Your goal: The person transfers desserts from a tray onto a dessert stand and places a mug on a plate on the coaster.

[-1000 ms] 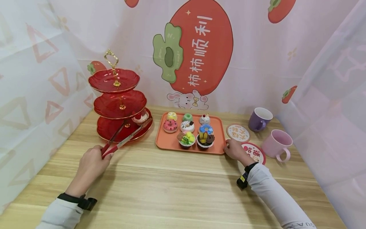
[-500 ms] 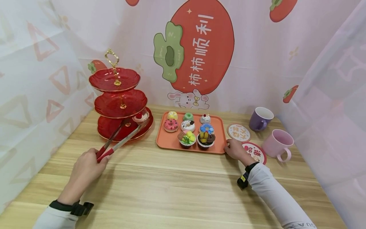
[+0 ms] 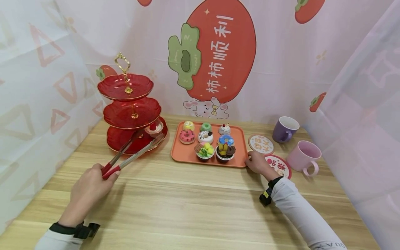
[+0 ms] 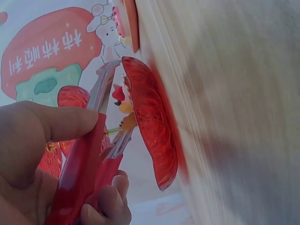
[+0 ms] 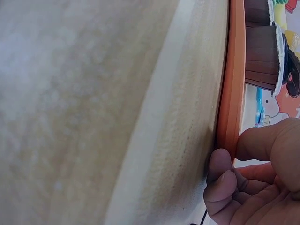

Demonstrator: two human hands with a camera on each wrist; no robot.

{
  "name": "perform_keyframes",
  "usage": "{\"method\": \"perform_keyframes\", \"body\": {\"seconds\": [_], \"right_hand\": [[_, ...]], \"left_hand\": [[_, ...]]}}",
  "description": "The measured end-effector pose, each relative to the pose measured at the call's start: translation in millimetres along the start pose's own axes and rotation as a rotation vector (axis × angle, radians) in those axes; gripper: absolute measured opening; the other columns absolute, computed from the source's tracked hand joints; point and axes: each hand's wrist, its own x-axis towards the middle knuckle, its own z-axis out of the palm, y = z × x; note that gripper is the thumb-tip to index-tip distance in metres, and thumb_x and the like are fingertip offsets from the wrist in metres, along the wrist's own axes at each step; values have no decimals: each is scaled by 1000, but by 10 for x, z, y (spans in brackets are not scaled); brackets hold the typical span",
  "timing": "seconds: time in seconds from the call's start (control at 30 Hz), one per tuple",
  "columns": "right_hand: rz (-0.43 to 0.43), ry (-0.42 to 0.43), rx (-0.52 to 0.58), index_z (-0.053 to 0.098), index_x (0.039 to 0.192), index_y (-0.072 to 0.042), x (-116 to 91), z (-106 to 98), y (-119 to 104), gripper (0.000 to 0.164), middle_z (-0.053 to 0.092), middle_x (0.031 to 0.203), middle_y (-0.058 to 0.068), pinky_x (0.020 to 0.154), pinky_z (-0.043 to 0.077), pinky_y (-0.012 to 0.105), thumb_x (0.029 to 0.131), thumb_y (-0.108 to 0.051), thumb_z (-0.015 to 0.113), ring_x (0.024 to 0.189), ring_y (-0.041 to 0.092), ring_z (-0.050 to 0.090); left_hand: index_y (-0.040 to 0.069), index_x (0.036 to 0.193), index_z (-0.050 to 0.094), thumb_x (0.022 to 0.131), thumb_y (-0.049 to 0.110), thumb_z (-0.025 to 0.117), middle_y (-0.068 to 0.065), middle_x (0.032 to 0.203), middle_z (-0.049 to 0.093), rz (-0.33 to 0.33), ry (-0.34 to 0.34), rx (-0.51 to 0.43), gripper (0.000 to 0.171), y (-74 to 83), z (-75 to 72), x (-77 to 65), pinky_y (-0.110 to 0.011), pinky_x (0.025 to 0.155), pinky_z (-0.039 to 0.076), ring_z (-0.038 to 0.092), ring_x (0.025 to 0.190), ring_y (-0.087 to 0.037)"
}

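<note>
My left hand [image 3: 90, 185] holds metal tongs [image 3: 134, 157] by their red handles, thumb along one arm in the left wrist view. The tong arms stand apart over the bottom tier of a red three-tier cake stand [image 3: 125, 114]. Just beyond their tips, a cupcake [image 3: 154, 129] with pale cream and a red berry sits near that tier's right edge. My right hand [image 3: 257, 163] pinches the near right corner of an orange tray [image 3: 181, 152], thumb on the rim and fingers below. Small donuts [image 3: 187, 136] and cupcakes [image 3: 204, 151] fill much of the tray.
Right of the tray lie two round coasters, a pale one [image 3: 261, 144] and a red-rimmed one [image 3: 278, 166], close to my right hand. A purple mug [image 3: 283, 130] and a pink mug [image 3: 302, 158] stand beyond them. Printed cloth [image 3: 275, 69] walls the table's back and sides.
My left hand has drawn back toward the front left with the tongs, whose tips have slid off the cupcake. The cupcake stays on the bottom tier. My right hand keeps its place at the tray.
</note>
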Motion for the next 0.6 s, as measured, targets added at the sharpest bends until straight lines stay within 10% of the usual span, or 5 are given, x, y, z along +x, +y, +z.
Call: {"method": "perform_keyframes", "body": {"seconds": [0.6], "right_hand": [[6,-9,9,57,102,12,1,-8,-12,20,53,65,6,50,39,29,88,-1,54,52,15,49]], "left_hand": [[-1,93,56,84,48,63,-6,70,53,135,-38,23,50,-25,-62,-19,-35,47,34,48,60,-23]]}}
